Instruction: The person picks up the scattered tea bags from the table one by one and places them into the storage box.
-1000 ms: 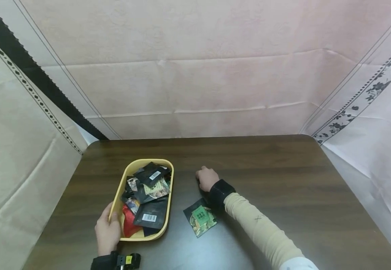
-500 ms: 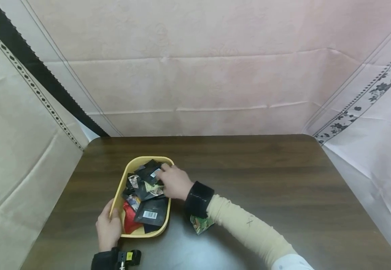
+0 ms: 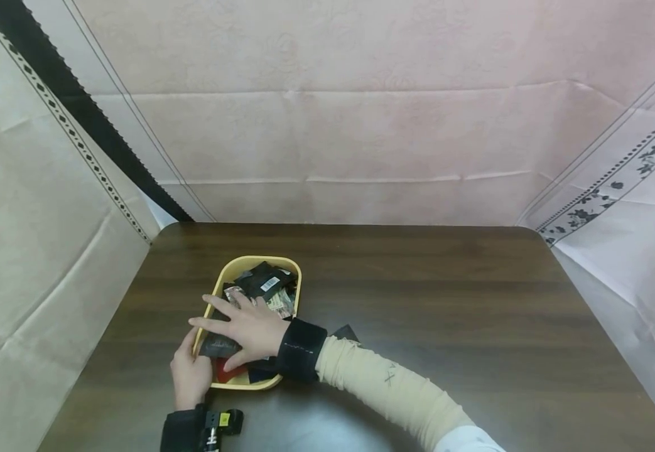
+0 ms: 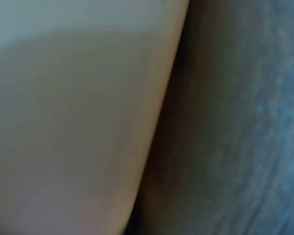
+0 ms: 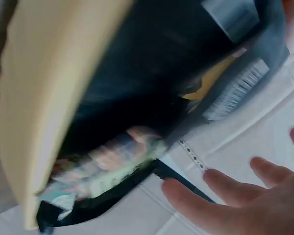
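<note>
In the head view my left hand [image 3: 189,373] grips the left rim of a yellow basket [image 3: 298,292] full of small flat packets. My right hand [image 3: 254,329] lies across the basket, fingers straight and spread over the contents. A dark packet [image 3: 220,345] shows between its thumb and fingers; whether they touch it I cannot tell. Farther back lies a black packet with a barcode label [image 3: 265,279], and a red packet [image 3: 230,371] peeks out near the front. The right wrist view shows spread fingers [image 5: 230,188] beside barcoded packets [image 5: 237,90]. A blurred pale surface fills much of the left wrist view.
One more packet [image 3: 346,333] lies on the brown wooden table [image 3: 446,301] right of the basket, mostly hidden behind my right forearm. Pale patterned cloth [image 3: 327,138] hangs behind the table and at both sides.
My right hand has gone left from the table to above the basket and spread its fingers. Its forearm now covers most of the loose packet. The left hand keeps its hold on the rim.
</note>
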Motion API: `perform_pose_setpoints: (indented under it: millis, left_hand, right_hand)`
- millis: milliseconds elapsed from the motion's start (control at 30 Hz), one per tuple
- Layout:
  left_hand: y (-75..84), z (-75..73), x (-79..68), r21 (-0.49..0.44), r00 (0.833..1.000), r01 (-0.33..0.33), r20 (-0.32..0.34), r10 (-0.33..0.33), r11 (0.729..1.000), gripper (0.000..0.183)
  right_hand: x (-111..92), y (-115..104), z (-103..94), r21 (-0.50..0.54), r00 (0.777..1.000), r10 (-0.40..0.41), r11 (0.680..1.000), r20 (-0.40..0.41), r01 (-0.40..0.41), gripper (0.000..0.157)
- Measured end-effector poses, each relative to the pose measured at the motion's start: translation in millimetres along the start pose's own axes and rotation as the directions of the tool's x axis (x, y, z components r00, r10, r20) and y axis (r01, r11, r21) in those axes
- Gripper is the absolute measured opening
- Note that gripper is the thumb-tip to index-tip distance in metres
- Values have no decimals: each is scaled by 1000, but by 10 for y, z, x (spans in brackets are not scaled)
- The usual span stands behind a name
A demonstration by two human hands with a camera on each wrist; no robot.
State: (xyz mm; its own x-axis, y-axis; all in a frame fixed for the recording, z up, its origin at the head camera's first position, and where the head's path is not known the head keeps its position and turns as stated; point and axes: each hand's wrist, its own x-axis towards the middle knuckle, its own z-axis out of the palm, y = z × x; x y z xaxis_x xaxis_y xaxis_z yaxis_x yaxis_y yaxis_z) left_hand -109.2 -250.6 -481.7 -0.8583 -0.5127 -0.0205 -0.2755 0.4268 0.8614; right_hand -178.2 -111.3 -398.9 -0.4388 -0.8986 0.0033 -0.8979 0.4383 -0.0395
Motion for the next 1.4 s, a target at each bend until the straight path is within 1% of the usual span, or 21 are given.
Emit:
perform_pose_setpoints:
  millis: [67,200,267,333,433,567,700,733,833,933,1000,1067,1233,1400]
  left_hand:
    - [9,4,4,1,1000,-7,-1,7,1000,47]
    - [19,13,15,-3,999,-30,-16,30,1000,44]
    - [30,17,11,-14,1000,-24,-19,23,1000,44]
    - [41,25,6,-28,1000,-15,-19,15,999,45]
    - [52,45,5,-27,1000,-5,-25,5,1000,45]
    - [50,63,4,-21,1000,8,-28,-9,1000,45]
    - [44,55,-3,-13,999,17,-35,-18,1000,45]
    - [42,52,-4,-12,999,19,-35,-20,1000,46]
    - [36,40,-11,-14,999,25,-37,-26,1000,47]
    - [26,30,-20,-11,998,35,-46,-36,999,47]
    - [21,28,-24,-5,998,45,-46,-45,999,47]
    - [15,18,-26,-8,998,50,-44,-51,999,47]
    - [16,9,-24,-28,997,65,-28,-66,997,47]
    - [19,10,-12,-30,996,91,-12,-91,995,49]
  right_hand:
    - [-44,42,3,44,1000,-2,999,-13,3,92]
    - [-160,161,-6,74,998,25,997,-55,-21,91]
    - [-242,235,0,79,996,40,996,-78,-34,90]
    - [-340,312,14,108,993,57,993,-99,-46,90]
    - [-529,445,73,158,987,86,985,-137,-64,88]
    - [-818,624,201,211,980,140,971,-140,-109,85]
    - [-1097,758,364,207,977,171,968,-127,-143,83]
    - [-1164,779,411,189,976,176,970,-125,-151,82]
    - [-1350,804,551,158,979,188,972,-81,-174,84]
    - [-1502,775,684,129,983,181,975,34,-183,90]
    - [-1578,748,752,120,980,169,976,108,-182,93]
    - [-1613,723,793,103,975,162,979,152,-179,93]
    - [-1624,704,805,74,970,177,979,166,-191,90]
    - [-1622,697,806,19,978,151,988,145,-156,82]
